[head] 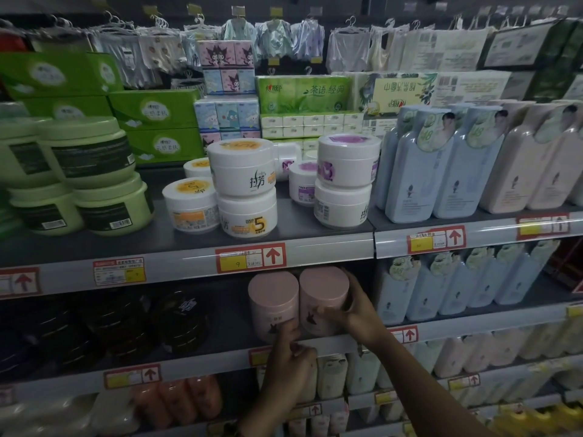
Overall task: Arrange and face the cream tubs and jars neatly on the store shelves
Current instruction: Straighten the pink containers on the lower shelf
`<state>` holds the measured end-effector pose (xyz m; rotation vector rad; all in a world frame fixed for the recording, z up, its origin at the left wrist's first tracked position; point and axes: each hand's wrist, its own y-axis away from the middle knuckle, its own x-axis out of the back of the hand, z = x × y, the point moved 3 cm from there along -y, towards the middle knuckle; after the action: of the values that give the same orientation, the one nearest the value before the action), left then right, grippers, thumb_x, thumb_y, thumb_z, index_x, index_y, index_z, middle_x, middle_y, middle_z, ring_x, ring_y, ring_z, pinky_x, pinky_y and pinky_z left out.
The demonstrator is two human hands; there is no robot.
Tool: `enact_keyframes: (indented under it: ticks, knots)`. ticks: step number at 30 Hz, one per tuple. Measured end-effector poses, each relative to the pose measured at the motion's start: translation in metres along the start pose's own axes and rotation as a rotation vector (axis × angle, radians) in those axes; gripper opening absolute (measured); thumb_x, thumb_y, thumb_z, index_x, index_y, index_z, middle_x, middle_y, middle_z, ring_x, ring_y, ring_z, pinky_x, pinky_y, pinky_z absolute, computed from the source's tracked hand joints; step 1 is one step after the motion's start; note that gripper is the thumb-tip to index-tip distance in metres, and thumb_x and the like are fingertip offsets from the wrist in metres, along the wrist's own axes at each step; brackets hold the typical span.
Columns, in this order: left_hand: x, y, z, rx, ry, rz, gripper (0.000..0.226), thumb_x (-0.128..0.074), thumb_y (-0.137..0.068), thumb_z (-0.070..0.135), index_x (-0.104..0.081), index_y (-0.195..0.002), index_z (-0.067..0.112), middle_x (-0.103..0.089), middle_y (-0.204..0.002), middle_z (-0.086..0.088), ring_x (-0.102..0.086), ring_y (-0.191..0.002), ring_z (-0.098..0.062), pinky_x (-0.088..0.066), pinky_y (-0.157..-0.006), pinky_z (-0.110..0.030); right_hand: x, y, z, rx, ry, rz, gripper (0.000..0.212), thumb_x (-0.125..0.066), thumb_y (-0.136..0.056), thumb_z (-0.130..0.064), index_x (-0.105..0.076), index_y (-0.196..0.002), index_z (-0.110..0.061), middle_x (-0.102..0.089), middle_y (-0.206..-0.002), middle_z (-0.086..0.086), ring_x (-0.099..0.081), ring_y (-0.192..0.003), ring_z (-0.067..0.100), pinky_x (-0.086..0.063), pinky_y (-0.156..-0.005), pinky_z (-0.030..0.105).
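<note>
Now: your right hand point(358, 309) wraps the right side of a pale pink round plastic jar point(321, 294), thumb across its front, fingers behind. Your left hand point(291, 353) grips the base of the second pink jar point(273, 298) with curled fingers. Both jars stand upright, touching, at the front of the dark metal shelf point(220, 345). One level up: white lidded cream tubs point(243, 171) stacked in twos, pale green tubs point(91, 156) to their left.

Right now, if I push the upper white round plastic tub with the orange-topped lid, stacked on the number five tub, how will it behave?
The upper white round plastic tub looks rigid, so it would probably slide, not dent. It overhangs the lower white tub slightly leftward, so a firm push could tip it off.
</note>
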<state>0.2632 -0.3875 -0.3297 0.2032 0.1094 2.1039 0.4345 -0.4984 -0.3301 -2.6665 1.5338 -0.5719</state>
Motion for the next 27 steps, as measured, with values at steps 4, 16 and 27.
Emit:
enact_keyframes:
  ticks: [4, 16, 27]
  knots:
    - [0.004, -0.002, -0.004, 0.011, -0.006, -0.001, 0.043, -0.060, -0.095, 0.004, -0.056, -0.115, 0.042, -0.059, -0.107, 0.012, -0.061, -0.101, -0.014, -0.056, -0.100, -0.050, -0.009, 0.007, -0.004, 0.021, -0.014, 0.093, 0.109, -0.105, -0.059, -0.022, -0.043, -0.147, -0.036, -0.059, -0.142, -0.015, -0.057, -0.128, -0.003, -0.052, -0.102, 0.020]
    - [0.042, -0.009, -0.021, -0.153, -0.039, 0.442, 0.040, -0.073, -0.085, -0.004, -0.053, -0.097, 0.029, -0.064, -0.096, -0.003, -0.065, -0.087, -0.019, -0.051, -0.074, -0.029, -0.024, 0.014, 0.003, -0.086, 0.076, 0.211, 0.117, -0.107, -0.044, -0.043, -0.039, -0.138, -0.034, -0.061, -0.127, -0.011, -0.062, -0.112, 0.014, -0.057, -0.088, 0.034]
    - [0.065, -0.034, -0.024, -0.165, -0.058, 0.364, 0.077, -0.083, -0.080, 0.000, -0.049, -0.145, 0.022, -0.060, -0.136, 0.006, -0.060, -0.123, -0.011, -0.053, -0.104, -0.036, -0.011, 0.005, 0.009, -0.117, 0.080, 0.109, 0.105, -0.107, -0.051, -0.033, -0.048, -0.137, -0.030, -0.066, -0.126, -0.009, -0.063, -0.114, 0.017, -0.054, -0.090, 0.031]
